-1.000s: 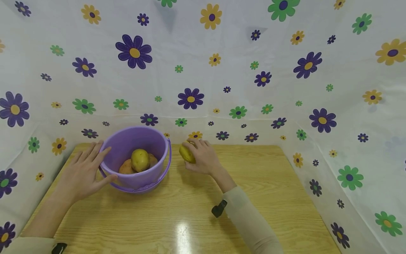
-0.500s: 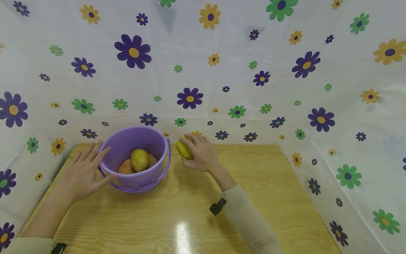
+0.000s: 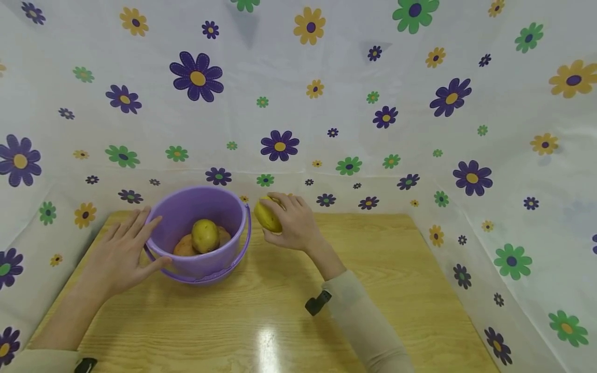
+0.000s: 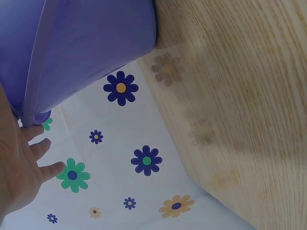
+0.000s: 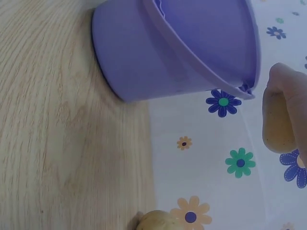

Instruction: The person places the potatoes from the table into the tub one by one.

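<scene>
A purple bucket stands on the left part of the table, its handle hanging down at the front. Inside lie a yellow potato and, beneath it, tan rounded pieces that look like potatoes too. My left hand rests against the bucket's left rim with fingers spread and fairly straight. To the right of the bucket, my right hand grips another yellow potato between thumb and fingers, raised above the table at about rim height. In the right wrist view this potato is partly covered by the hand.
A further potato sits on the table near its far edge, cut off at the bottom of the right wrist view and hidden in the head view. White flower-print cloth hangs behind and beside the wooden table.
My right hand has lifted the potato and carried it slightly left, closer to the bucket. The left hand and the bucket have stayed in place.
</scene>
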The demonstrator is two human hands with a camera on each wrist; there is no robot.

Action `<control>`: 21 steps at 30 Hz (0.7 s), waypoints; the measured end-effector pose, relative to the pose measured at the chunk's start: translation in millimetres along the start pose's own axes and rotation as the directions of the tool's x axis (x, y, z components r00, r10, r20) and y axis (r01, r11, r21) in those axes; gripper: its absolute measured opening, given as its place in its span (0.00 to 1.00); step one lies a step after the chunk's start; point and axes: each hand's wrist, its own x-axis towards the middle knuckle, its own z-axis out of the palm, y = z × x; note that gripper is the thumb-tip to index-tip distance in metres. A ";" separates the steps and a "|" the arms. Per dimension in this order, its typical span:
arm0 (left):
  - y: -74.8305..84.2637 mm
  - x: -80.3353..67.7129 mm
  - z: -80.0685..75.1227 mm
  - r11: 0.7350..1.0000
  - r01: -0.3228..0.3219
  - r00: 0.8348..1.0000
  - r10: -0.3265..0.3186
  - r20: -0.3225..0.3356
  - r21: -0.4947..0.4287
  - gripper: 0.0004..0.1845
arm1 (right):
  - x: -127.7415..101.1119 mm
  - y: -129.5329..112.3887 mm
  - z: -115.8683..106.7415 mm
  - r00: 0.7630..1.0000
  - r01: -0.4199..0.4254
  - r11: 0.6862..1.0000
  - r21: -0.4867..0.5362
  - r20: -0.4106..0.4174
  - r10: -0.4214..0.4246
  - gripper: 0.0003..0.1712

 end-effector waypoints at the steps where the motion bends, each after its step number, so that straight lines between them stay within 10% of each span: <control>1: -0.2 0.2 0.5 1.000 -0.002 1.000 0.002 0.001 -0.001 0.53 | 0.7 -0.6 -1.0 1.000 0.001 1.000 0.002 0.000 -0.001 0.39; 21: -2.2 3.3 0.6 1.000 -0.004 1.000 0.004 -0.003 -0.019 0.53 | 34.2 -16.0 -14.9 0.999 0.041 0.998 0.037 -0.019 -0.041 0.40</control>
